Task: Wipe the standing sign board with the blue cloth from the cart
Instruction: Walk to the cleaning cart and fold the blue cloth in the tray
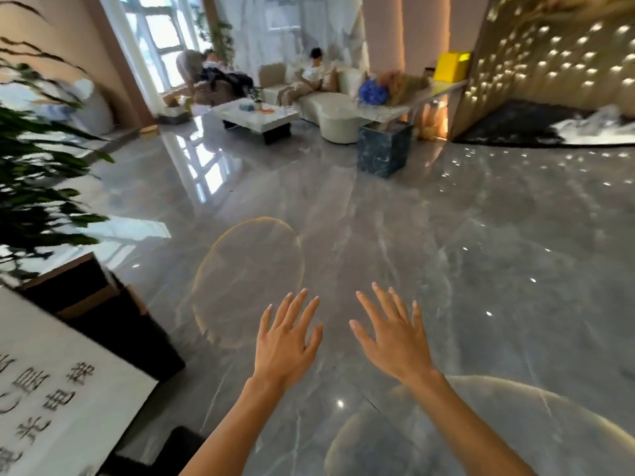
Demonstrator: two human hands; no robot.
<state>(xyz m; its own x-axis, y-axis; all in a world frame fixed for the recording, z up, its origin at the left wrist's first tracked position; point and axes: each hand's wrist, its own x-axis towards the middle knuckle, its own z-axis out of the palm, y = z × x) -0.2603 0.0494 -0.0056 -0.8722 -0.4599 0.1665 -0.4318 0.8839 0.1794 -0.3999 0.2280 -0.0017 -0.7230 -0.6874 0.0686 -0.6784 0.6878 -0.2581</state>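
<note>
the polished grey floor (429, 235) fills most of the view, spreading out under and beyond both hands. far ahead of them sit a pale sofa (330, 104) and a low white desk (254, 115), with seated people there, too blurred to say more. a leafy plant (37, 159) in a dark planter (113, 321) stands off to the left of the left hand. nearer still on that side, at the lower left edge, is the white sign board (55, 389) with dark raised characters, only partly in frame and well apart from either grip.

the left hand (287, 341) and right hand (395, 334) are held out side by side over the floor, backs up, fingers spread and straight. both grips are released and carry nothing.

no cart and no blue cloth can be seen anywhere. so the task looks to be at its very start, the cloth not yet fetched. the next move likely calls for finding the cart, somewhere out of view, and taking the cloth in one hand before turning left to the board.
</note>
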